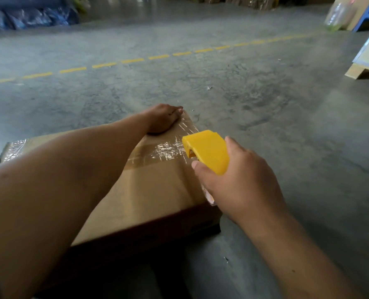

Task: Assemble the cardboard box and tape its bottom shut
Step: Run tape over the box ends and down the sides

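A brown cardboard box [149, 195] lies on the concrete floor with its flaps closed and facing up. Clear tape [168, 150] runs across the flap seam and shines near the right edge; more tape shows at the far left corner. My left hand [163, 119] lies flat, palm down, on the box's far right corner. My right hand [241, 182] grips a yellow tape dispenser [207, 151] at the box's right edge, with its front end touching the taped seam.
Grey concrete floor [265, 100] surrounds the box, with a dashed yellow line [134, 60] across it. Blue wrapped bundles [28, 17] lie at the far left. Flat boards [368, 55] and a blue frame stand at the right edge. Small scraps dot the floor.
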`<move>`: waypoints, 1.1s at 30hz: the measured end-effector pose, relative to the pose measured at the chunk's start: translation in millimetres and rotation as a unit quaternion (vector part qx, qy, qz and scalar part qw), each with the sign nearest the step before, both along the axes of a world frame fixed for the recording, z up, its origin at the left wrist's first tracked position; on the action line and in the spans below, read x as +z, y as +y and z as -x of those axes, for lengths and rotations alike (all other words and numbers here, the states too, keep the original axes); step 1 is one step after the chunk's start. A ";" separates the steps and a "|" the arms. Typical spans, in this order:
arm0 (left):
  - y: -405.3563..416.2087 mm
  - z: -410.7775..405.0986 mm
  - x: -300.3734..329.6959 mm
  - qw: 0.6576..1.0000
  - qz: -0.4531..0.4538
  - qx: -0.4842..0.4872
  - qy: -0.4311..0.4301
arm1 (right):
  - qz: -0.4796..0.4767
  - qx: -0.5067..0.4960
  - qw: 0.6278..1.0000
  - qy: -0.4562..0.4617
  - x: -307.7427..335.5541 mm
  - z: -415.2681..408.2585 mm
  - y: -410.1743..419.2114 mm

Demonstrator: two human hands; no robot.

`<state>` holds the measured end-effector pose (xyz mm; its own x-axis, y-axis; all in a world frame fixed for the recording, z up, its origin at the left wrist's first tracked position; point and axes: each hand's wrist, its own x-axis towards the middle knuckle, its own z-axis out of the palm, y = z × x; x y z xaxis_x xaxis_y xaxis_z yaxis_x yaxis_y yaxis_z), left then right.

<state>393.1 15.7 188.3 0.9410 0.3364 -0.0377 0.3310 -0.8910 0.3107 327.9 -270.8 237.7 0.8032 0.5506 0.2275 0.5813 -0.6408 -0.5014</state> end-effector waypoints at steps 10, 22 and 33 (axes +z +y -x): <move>-15.5 17.7 -12.0 0.983 -0.077 -0.155 0.053 | 0.006 -0.006 1.000 0.005 2.2 -1.0 -0.6; -26.8 33.8 -16.7 0.979 -0.062 -0.190 0.045 | 0.039 -0.010 0.999 0.024 3.4 11.5 -11.4; -47.5 38.7 -1.7 0.975 -0.079 -0.184 0.096 | 0.011 -0.023 0.999 0.038 -12.0 25.4 -37.4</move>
